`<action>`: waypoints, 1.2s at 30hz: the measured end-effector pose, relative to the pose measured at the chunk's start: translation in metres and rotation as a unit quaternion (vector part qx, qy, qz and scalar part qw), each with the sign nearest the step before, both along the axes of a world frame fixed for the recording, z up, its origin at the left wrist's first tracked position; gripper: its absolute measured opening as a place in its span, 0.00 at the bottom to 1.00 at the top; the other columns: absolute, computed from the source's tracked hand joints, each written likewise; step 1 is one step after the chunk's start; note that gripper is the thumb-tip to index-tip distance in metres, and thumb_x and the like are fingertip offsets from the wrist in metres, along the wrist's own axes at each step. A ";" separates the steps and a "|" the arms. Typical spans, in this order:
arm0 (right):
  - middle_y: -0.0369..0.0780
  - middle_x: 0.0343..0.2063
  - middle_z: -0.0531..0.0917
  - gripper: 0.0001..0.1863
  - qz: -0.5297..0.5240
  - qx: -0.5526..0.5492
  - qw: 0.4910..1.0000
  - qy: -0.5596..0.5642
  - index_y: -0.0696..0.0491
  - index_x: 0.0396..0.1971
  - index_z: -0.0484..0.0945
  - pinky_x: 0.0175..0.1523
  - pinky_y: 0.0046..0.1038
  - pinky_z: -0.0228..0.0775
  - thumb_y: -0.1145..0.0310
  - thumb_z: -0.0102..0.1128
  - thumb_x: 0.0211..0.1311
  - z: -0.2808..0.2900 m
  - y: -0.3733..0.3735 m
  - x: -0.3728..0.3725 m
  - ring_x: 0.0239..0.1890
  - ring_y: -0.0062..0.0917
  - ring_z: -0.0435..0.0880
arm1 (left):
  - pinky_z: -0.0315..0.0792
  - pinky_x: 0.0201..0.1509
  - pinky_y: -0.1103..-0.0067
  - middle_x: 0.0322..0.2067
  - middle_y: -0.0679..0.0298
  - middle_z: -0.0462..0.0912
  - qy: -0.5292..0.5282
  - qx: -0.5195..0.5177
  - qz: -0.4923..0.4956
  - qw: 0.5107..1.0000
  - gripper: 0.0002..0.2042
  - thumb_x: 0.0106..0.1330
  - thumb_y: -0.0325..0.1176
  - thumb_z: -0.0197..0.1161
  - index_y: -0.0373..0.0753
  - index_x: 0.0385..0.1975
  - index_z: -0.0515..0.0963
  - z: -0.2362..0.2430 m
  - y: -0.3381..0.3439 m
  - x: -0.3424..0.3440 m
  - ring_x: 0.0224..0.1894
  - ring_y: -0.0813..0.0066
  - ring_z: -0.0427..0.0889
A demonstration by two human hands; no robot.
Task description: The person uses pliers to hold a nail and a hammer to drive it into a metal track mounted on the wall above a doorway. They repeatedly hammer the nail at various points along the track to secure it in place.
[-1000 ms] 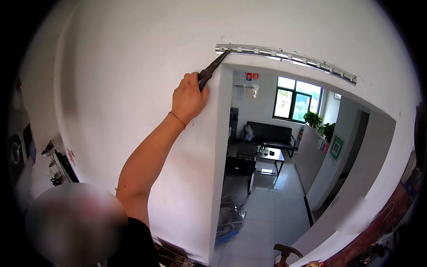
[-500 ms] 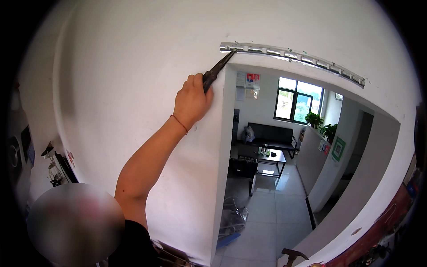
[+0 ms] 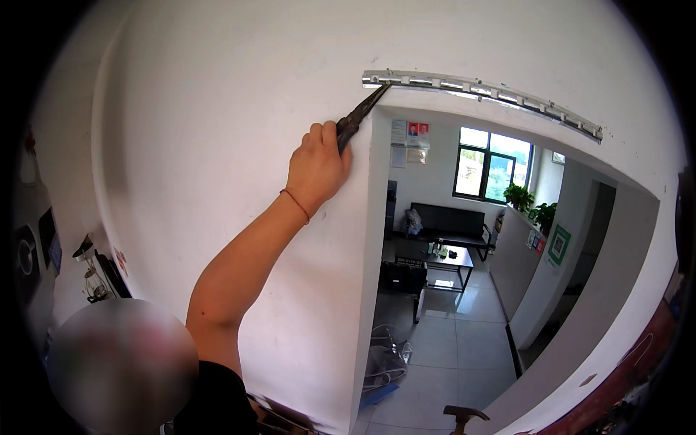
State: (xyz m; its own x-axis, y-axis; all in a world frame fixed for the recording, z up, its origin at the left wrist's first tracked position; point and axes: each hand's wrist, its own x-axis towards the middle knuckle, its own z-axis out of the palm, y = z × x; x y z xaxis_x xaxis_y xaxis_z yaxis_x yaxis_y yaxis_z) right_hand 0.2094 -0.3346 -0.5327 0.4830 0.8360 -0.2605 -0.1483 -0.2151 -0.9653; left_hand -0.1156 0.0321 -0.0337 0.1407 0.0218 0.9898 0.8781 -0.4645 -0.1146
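My left hand (image 3: 317,163), raised on the wall (image 3: 246,130), is closed around dark long-nosed pliers (image 3: 357,114). Their tips are at a small fixing near the left end of a silver metal rail (image 3: 500,94) above the doorway. The rail has a row of short pale segments and runs sloping down to the right in this view. At the lower edge the head of a hammer (image 3: 465,412) shows, its handle running out of the picture; my right hand is not visible.
Through the doorway (image 3: 366,254) are a black sofa (image 3: 446,221), low table (image 3: 442,257), potted plants (image 3: 518,196), tiled floor (image 3: 449,362) and crumpled plastic (image 3: 386,359). Assorted items hang at far left. A blurred round patch covers the lower left. A dark red surface (image 3: 631,370) lies lower right.
The rail, doorway and my left hand with the pliers have shifted slightly right in the picture. The hammer sits a little lower; fingers at its handle a second ago have left the view.
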 end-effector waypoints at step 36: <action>0.48 0.20 0.82 0.18 -0.068 0.474 0.620 -0.622 0.55 0.41 0.73 0.29 0.45 0.71 0.53 0.50 0.78 0.537 0.239 -0.093 0.24 0.48 0.83 | 0.79 0.37 0.62 0.38 0.52 0.75 -0.008 -0.028 -0.005 1.000 0.16 0.65 0.34 0.64 0.34 0.48 0.69 0.002 -0.001 -0.001 0.38 0.53 0.81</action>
